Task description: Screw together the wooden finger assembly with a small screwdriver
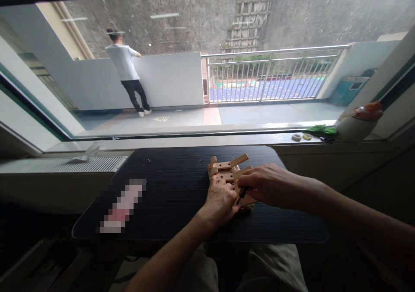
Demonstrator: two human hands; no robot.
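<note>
A small light-wood assembly lies on the dark table, right of its middle. Its bars carry dark round holes, some ends stick up at an angle, and a rough, woven-looking edge shows below. My left hand presses against the assembly's near left side, fingers bent around it. From the right, my right hand grips the dark handle of a screwdriver. Its tip points down beside my left fingers; where exactly it touches is hidden.
A blurred-out pinkish strip lies on the table's left. Tape rolls, a green cloth and a white bottle stand along the windowsill at right. Crumpled plastic rests at left. Beyond the glass, a person leans on a wall.
</note>
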